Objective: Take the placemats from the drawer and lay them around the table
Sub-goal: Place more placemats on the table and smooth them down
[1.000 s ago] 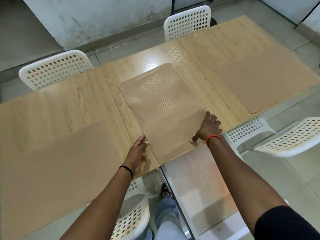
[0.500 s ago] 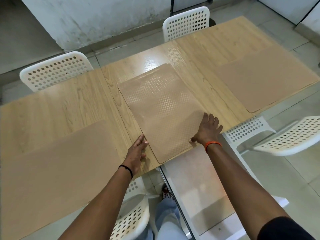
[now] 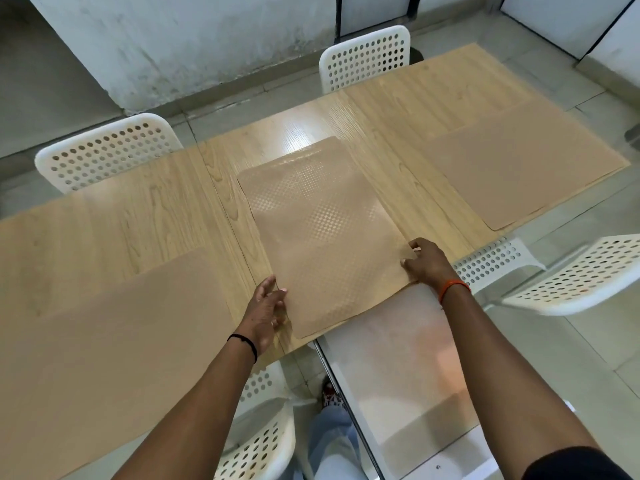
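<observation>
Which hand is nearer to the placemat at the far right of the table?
Right. The right hand rests on the middle mat's right edge, nearer the right placemat; the left hand is farther.

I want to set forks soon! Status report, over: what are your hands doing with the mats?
Left hand, right hand both on middle placemat, near corners. Two more placemats down: left, right. Nothing in the way.
</observation>
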